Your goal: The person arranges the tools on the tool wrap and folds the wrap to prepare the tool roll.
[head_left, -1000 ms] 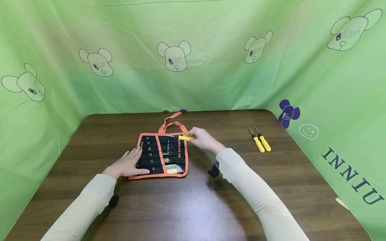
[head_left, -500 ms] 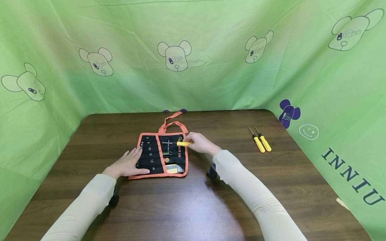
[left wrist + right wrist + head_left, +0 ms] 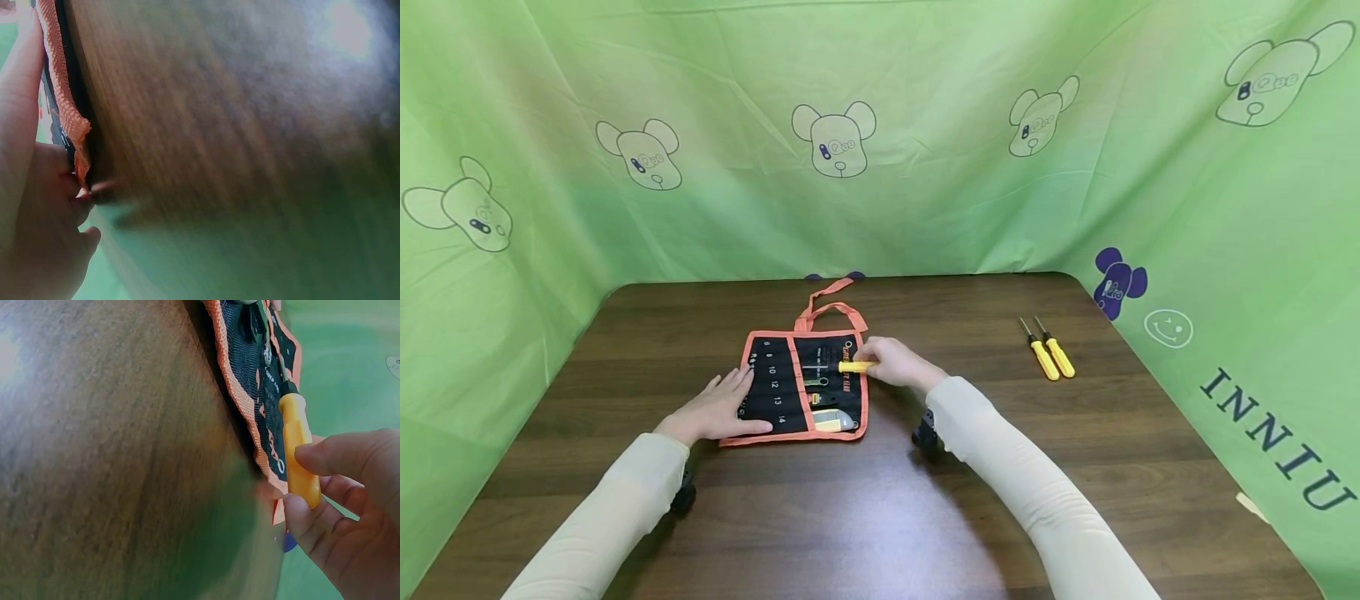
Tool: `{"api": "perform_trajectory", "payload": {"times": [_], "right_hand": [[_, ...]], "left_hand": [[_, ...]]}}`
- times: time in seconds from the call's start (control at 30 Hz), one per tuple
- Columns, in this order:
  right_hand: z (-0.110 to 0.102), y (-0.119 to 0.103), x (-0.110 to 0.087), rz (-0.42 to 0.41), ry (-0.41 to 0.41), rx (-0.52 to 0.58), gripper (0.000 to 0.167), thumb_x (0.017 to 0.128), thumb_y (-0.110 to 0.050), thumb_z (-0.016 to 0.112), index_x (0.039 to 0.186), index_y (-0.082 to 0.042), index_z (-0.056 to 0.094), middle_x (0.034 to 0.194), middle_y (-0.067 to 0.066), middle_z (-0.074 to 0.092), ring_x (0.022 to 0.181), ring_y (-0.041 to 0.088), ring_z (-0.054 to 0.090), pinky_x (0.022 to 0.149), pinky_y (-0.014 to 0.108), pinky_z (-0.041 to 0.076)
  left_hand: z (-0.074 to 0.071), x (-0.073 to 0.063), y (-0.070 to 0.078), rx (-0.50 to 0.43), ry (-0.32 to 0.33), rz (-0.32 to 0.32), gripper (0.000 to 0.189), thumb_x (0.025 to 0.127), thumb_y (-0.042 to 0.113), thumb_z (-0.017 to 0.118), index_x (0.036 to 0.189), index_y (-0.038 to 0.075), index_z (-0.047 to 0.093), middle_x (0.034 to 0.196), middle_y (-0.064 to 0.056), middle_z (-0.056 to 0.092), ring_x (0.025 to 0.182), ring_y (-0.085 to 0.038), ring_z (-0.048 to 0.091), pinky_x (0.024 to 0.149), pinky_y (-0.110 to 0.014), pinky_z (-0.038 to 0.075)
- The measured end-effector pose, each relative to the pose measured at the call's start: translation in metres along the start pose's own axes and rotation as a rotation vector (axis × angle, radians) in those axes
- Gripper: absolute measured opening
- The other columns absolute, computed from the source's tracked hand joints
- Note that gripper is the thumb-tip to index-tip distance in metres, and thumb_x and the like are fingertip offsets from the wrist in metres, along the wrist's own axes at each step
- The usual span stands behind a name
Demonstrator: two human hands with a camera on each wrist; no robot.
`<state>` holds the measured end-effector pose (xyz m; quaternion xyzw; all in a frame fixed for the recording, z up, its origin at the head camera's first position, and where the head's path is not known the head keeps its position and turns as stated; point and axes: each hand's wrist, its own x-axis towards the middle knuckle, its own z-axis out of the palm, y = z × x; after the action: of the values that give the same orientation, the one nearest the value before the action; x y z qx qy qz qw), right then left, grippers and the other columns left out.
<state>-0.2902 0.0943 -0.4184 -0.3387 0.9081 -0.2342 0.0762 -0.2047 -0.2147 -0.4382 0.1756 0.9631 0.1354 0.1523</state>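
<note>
A black tool pouch (image 3: 784, 354) with orange edging lies unfolded on the table. My left hand (image 3: 715, 408) rests flat on its left side, fingers spread over the numbered pockets. In my right hand (image 3: 895, 364) I pinch the yellow handle of a screwdriver (image 3: 297, 437) between thumb and fingers. Its thin shaft points left over the pouch, toward the orange seam of the pocket. Below it, a wrench end (image 3: 822, 382) and a grey and yellow utility knife (image 3: 835, 420) stick out of the pouch's pockets.
Two more yellow-handled screwdrivers (image 3: 1042, 360) lie side by side on the right of the brown table (image 3: 880, 517). Orange straps (image 3: 832, 308) trail from the pouch's far edge. A green printed curtain (image 3: 925, 217) hangs behind and beside the table.
My right hand has brought the screwdriver nearer to me, from the pouch's far edge down toward the wrench. My left hand has stayed in place on the pouch.
</note>
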Motion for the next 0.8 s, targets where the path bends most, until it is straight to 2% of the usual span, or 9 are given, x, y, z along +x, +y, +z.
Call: {"api": "perform_trajectory", "payload": {"times": [0.27, 0.47, 0.67, 0.8], "right_hand": [[0.003, -0.002, 0.002, 0.036, -0.025, 0.025, 0.015, 0.085, -0.001, 0.063, 0.098, -0.006, 0.070, 0.090, 0.001, 0.059, 0.082, 0.015, 0.053, 0.078, 0.031, 0.045], [0.006, -0.004, 0.005, 0.053, 0.013, 0.072, 0.014, 0.086, -0.003, 0.063, 0.098, -0.005, 0.069, 0.097, 0.004, 0.064, 0.092, 0.016, 0.056, 0.084, 0.033, 0.045], [0.010, -0.005, 0.010, 0.053, 0.076, 0.128, 0.015, 0.083, 0.001, 0.064, 0.097, -0.003, 0.068, 0.087, 0.005, 0.065, 0.081, 0.015, 0.056, 0.075, 0.029, 0.047], [0.012, -0.005, 0.013, 0.061, 0.085, 0.151, 0.016, 0.083, 0.002, 0.063, 0.098, -0.002, 0.068, 0.087, 0.005, 0.065, 0.080, 0.014, 0.057, 0.074, 0.028, 0.048]], "left_hand": [[0.000, 0.000, 0.001, 0.001, -0.006, -0.008, 0.108, 0.077, 0.070, 0.050, 0.144, -0.007, 0.015, 0.149, -0.024, 0.010, 0.136, -0.037, 0.008, 0.107, -0.052, 0.007], [0.000, 0.000, 0.001, -0.002, -0.007, -0.009, 0.108, 0.077, 0.070, 0.050, 0.143, -0.007, 0.015, 0.149, -0.024, 0.010, 0.136, -0.038, 0.008, 0.107, -0.052, 0.007], [-0.001, -0.001, 0.003, -0.004, -0.006, 0.007, 0.107, 0.078, 0.069, 0.051, 0.143, -0.008, 0.014, 0.149, -0.024, 0.009, 0.136, -0.038, 0.008, 0.107, -0.052, 0.007], [-0.001, -0.001, 0.004, -0.006, 0.004, 0.029, 0.105, 0.080, 0.066, 0.051, 0.143, -0.009, 0.014, 0.149, -0.025, 0.009, 0.136, -0.039, 0.009, 0.106, -0.054, 0.008]]}}
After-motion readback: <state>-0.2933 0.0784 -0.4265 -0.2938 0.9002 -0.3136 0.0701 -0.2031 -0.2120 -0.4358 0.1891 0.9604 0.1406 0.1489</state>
